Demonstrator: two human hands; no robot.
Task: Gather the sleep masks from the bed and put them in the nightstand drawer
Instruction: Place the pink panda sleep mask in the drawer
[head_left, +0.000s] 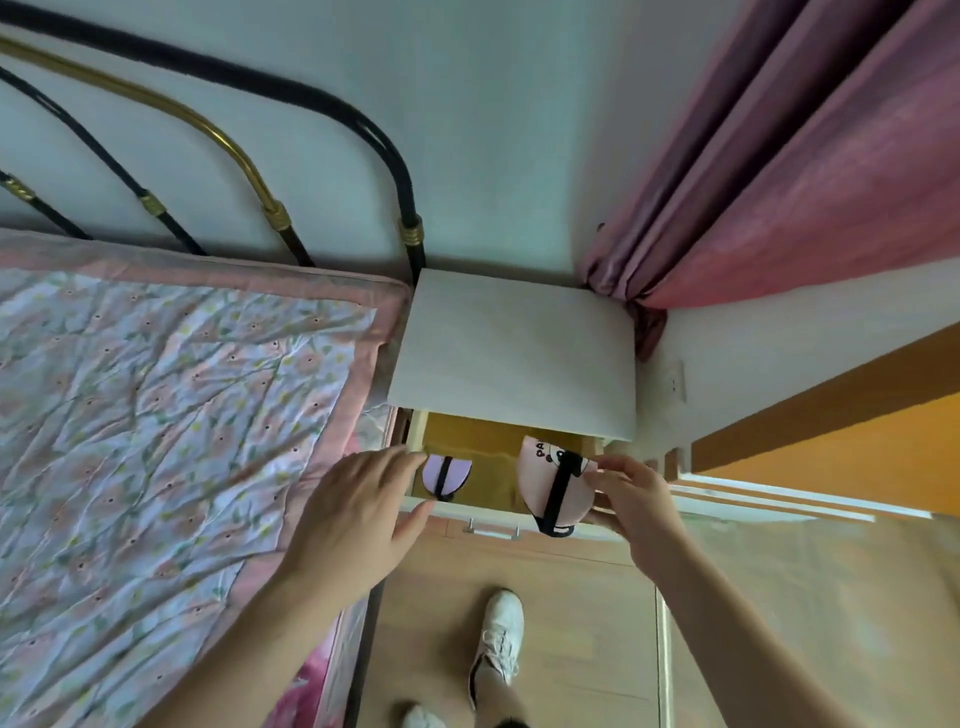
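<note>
The nightstand drawer (498, 512) stands pulled open below the white nightstand top (514, 353). A folded lilac sleep mask (447, 475) with a black strap lies inside at the drawer's left. My right hand (631, 496) grips a folded pink sleep mask (553, 486) with a black strap and a panda print, held over the drawer's right side. My left hand (358, 512) hovers with spread fingers over the drawer's left corner, holding nothing, next to the lilac mask.
The bed (171, 431) with a floral quilt lies to the left, against a black and brass headboard (260, 171). Pink curtains (789, 156) hang at the right. My feet in white shoes (496, 639) stand on the wooden floor before the nightstand.
</note>
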